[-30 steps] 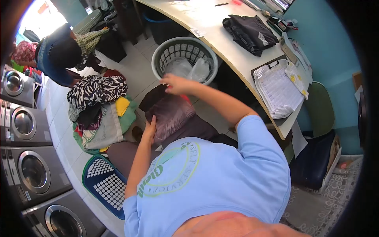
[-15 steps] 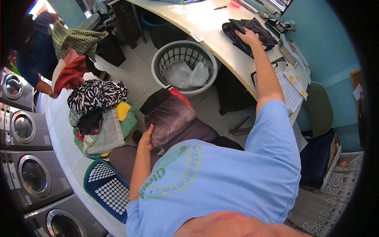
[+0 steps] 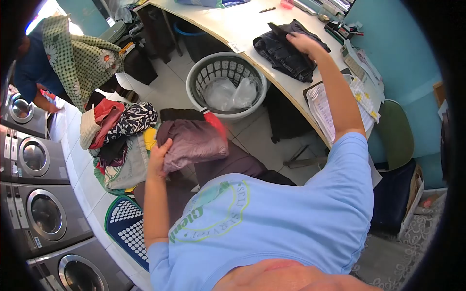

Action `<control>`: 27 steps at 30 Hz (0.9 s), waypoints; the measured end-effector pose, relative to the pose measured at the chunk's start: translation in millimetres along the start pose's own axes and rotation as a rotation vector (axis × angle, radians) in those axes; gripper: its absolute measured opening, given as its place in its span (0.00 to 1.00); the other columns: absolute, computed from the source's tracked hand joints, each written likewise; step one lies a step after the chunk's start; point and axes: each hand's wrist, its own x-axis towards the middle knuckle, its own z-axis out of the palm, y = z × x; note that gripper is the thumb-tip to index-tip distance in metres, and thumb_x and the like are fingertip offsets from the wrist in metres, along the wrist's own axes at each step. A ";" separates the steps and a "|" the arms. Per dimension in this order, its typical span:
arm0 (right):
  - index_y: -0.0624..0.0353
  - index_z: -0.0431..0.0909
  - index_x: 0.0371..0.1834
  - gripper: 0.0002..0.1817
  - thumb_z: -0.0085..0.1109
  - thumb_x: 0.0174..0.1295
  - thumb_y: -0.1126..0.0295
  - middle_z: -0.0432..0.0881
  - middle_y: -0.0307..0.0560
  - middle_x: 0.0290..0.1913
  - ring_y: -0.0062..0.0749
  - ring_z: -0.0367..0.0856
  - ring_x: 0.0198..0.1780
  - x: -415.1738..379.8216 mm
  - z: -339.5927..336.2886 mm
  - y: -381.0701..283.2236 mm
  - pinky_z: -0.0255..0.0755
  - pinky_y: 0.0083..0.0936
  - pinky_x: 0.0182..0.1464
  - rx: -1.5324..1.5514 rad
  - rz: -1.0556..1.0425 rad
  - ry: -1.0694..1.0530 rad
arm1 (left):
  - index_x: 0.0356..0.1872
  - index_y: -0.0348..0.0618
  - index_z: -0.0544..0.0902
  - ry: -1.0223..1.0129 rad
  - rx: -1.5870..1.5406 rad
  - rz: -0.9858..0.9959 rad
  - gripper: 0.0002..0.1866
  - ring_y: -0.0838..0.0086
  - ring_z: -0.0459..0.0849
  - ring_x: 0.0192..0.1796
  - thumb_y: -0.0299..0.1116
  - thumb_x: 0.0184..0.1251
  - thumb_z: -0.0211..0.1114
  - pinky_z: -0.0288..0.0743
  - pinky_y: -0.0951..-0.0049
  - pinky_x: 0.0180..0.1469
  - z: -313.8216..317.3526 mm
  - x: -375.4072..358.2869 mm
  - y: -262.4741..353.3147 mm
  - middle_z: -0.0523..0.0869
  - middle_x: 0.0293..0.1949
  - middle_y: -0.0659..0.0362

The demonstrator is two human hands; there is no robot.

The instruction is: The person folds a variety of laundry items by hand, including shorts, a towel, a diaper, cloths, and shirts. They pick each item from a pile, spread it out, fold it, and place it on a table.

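My left hand grips the side of a folded, shiny purple-brown garment, thumb on top and the other fingers mostly hidden. Black and red cloth show along its far side. It is held above my lap. On the white table, my right hand is closed on a folded black garment, with one corner of it sticking up beside the fingers. To the left of my left hand lies a clothes pile with black-and-white patterned, red, yellow and grey pieces.
A grey laundry basket with clear plastic bags stands beside the table. A blue perforated basket lies near my lap. Washing machines line the left. A co-worker holds a green checked flowered cloth. Papers lie rightward.
My left hand has moved left and up with the purple-brown garment. The black garment has shifted left under my right hand. Red cloth now lies on the pile; the co-worker's checked cloth hangs more spread.
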 end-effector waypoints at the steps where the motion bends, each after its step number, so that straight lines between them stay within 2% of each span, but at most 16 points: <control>1: 0.53 0.70 0.63 0.27 0.46 0.67 0.48 0.79 0.53 0.54 0.40 0.79 0.54 16.0 -9.7 11.2 0.72 0.40 0.54 0.279 0.098 -0.086 | 0.57 0.33 0.72 0.027 0.033 -0.025 0.21 0.67 0.82 0.49 0.30 0.64 0.63 0.78 0.66 0.50 7.0 -0.9 14.6 0.81 0.50 0.52; 2: 0.56 0.70 0.61 0.27 0.47 0.67 0.48 0.80 0.52 0.53 0.38 0.80 0.53 40.1 -26.4 29.8 0.75 0.39 0.51 0.559 0.195 -0.171 | 0.56 0.33 0.73 0.053 0.067 -0.049 0.21 0.67 0.83 0.48 0.30 0.64 0.63 0.78 0.66 0.50 11.9 -0.8 30.0 0.81 0.49 0.52; 4: 0.60 0.70 0.59 0.26 0.48 0.69 0.51 0.80 0.51 0.53 0.35 0.82 0.50 79.6 -64.8 70.8 0.79 0.35 0.46 0.865 0.190 -0.243 | 0.56 0.33 0.73 0.054 0.154 -0.064 0.21 0.67 0.83 0.47 0.31 0.64 0.63 0.79 0.67 0.49 27.2 -0.4 55.0 0.81 0.49 0.53; 6: 0.65 0.70 0.58 0.26 0.47 0.70 0.52 0.80 0.50 0.52 0.35 0.82 0.50 73.5 -102.9 83.8 0.79 0.32 0.47 1.042 0.136 -0.049 | 0.56 0.34 0.73 0.008 0.262 -0.052 0.22 0.67 0.83 0.48 0.33 0.65 0.63 0.79 0.67 0.49 46.6 0.2 75.5 0.81 0.50 0.52; 8: 0.64 0.70 0.58 0.25 0.45 0.71 0.52 0.80 0.51 0.52 0.37 0.82 0.51 39.4 -130.7 82.6 0.78 0.37 0.51 1.157 0.117 0.175 | 0.56 0.34 0.73 -0.018 0.325 -0.101 0.22 0.68 0.83 0.46 0.34 0.64 0.64 0.79 0.68 0.49 74.3 2.9 96.7 0.81 0.49 0.52; 9: 0.64 0.68 0.59 0.25 0.43 0.72 0.53 0.78 0.53 0.55 0.40 0.80 0.53 23.8 -140.3 84.3 0.77 0.40 0.54 1.238 0.128 0.277 | 0.56 0.33 0.73 -0.032 0.332 -0.117 0.22 0.69 0.84 0.46 0.33 0.65 0.63 0.80 0.68 0.48 97.0 4.5 108.2 0.82 0.48 0.53; 13: 0.65 0.65 0.59 0.24 0.40 0.73 0.56 0.75 0.55 0.58 0.44 0.78 0.55 36.8 -159.3 168.5 0.75 0.44 0.57 1.489 0.015 0.441 | 0.57 0.34 0.73 -0.179 0.356 -0.131 0.22 0.71 0.84 0.44 0.32 0.65 0.64 0.80 0.70 0.47 177.0 34.4 141.4 0.82 0.47 0.53; 16: 0.64 0.65 0.59 0.23 0.39 0.73 0.56 0.74 0.55 0.59 0.46 0.77 0.56 28.8 -173.2 193.5 0.74 0.47 0.58 1.605 0.054 0.583 | 0.56 0.36 0.73 -0.352 0.373 0.097 0.21 0.73 0.85 0.41 0.34 0.65 0.63 0.81 0.73 0.44 258.6 61.2 160.3 0.84 0.45 0.54; 18: 0.63 0.66 0.58 0.23 0.40 0.73 0.55 0.74 0.55 0.58 0.47 0.77 0.56 24.6 -179.2 205.9 0.73 0.48 0.58 1.624 0.089 0.660 | 0.53 0.37 0.75 -0.497 0.295 0.151 0.18 0.74 0.85 0.43 0.36 0.68 0.61 0.80 0.74 0.44 307.1 79.1 168.3 0.83 0.45 0.55; 19: 0.62 0.66 0.58 0.22 0.40 0.73 0.55 0.74 0.55 0.59 0.47 0.77 0.57 18.9 -182.8 206.1 0.73 0.48 0.59 1.623 0.103 0.699 | 0.52 0.39 0.76 -0.594 0.231 0.240 0.16 0.73 0.84 0.45 0.38 0.68 0.59 0.80 0.72 0.45 328.0 96.2 166.0 0.83 0.45 0.57; 21: 0.61 0.67 0.58 0.22 0.41 0.73 0.55 0.73 0.55 0.60 0.47 0.76 0.57 3.1 -186.2 199.4 0.73 0.49 0.59 1.617 0.130 0.771 | 0.55 0.38 0.73 -0.786 0.232 0.251 0.18 0.68 0.84 0.48 0.38 0.72 0.53 0.78 0.65 0.51 343.9 143.0 163.5 0.83 0.49 0.55; 23: 0.64 0.66 0.59 0.23 0.43 0.72 0.56 0.73 0.58 0.60 0.49 0.75 0.58 -8.8 -188.8 197.2 0.70 0.51 0.61 1.612 0.094 0.797 | 0.63 0.49 0.66 -0.605 0.041 0.379 0.19 0.65 0.84 0.43 0.34 0.73 0.53 0.83 0.67 0.43 406.4 125.0 113.4 0.81 0.46 0.50; 24: 0.66 0.66 0.59 0.23 0.44 0.72 0.57 0.72 0.59 0.60 0.50 0.74 0.59 -10.9 -188.5 197.4 0.69 0.52 0.62 1.612 0.076 0.807 | 0.46 0.35 0.79 -0.712 0.120 0.258 0.20 0.69 0.84 0.41 0.43 0.76 0.46 0.78 0.70 0.46 407.4 154.2 92.6 0.85 0.42 0.54; 25: 0.66 0.67 0.59 0.23 0.45 0.72 0.58 0.73 0.58 0.60 0.49 0.74 0.59 -10.1 -189.9 201.7 0.69 0.50 0.62 1.645 0.082 0.809 | 0.57 0.39 0.72 -0.609 0.092 0.284 0.19 0.69 0.84 0.47 0.41 0.74 0.50 0.78 0.66 0.50 408.6 183.6 60.4 0.82 0.50 0.55; 26: 0.66 0.67 0.59 0.22 0.46 0.71 0.59 0.73 0.57 0.60 0.49 0.74 0.59 -9.7 -191.2 202.3 0.69 0.49 0.62 1.633 0.075 0.797 | 0.59 0.40 0.69 -0.463 -0.046 0.165 0.20 0.68 0.83 0.50 0.42 0.75 0.49 0.78 0.65 0.53 412.7 179.6 30.7 0.80 0.53 0.55; 27: 0.67 0.67 0.58 0.22 0.46 0.71 0.59 0.73 0.57 0.59 0.48 0.74 0.59 -9.9 -191.5 202.3 0.69 0.49 0.62 1.622 0.070 0.785 | 0.60 0.40 0.67 -0.453 -0.150 0.055 0.20 0.66 0.81 0.53 0.41 0.75 0.49 0.77 0.61 0.56 400.6 211.5 -8.8 0.77 0.56 0.55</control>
